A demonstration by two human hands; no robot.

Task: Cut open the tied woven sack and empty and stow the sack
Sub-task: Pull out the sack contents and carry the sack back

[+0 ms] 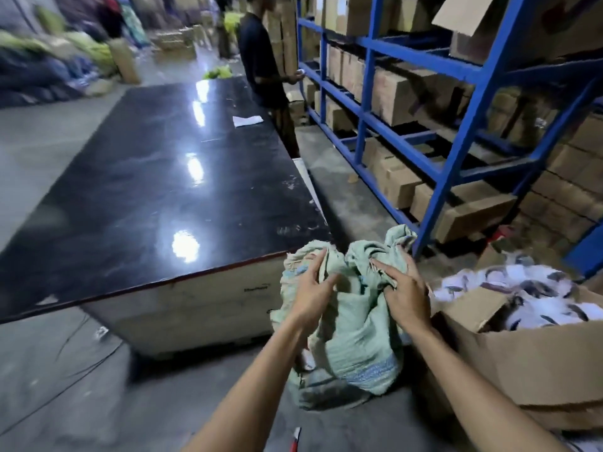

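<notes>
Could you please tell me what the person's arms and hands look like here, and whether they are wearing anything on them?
Both arms are bare from the bottom edge of the picture to the fingertips: no sleeves show. The left hand and the right hand wear no gloves, and no watch, bracelet or ring can be seen on either. The forearms are slim, and there are no visible markings on them.

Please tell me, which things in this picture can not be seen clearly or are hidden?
- Head view: what remains inside the woven sack is hidden by its folds and both hands.
- Whether the left hand and right hand grip or only press the cloth: fingers partly buried.
- Red-and-white object, bottom edge: cut off, too small to identify.
- Printed items in the cardboard box: blurred.
- Far piles: motion-blurred.
</notes>
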